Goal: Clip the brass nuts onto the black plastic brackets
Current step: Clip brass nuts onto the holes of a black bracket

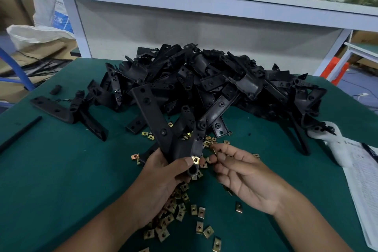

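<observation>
Clipping step: my left hand [163, 172] grips a forked black plastic bracket [163, 129], thumb on a square brass clip nut [195, 159] at its near end; my right hand [241, 172], fingers relaxed and empty, must next pinch another nut.

Left hand [163, 172] fingers curled in a grip, right hand [241, 172] palm up, fingers relaxed

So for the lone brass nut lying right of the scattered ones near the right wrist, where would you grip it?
Pinch the lone brass nut across its two opposite edges, coming from above. It appears to lie flat on the green mat, apart from the others, leaving both edges free.
</observation>
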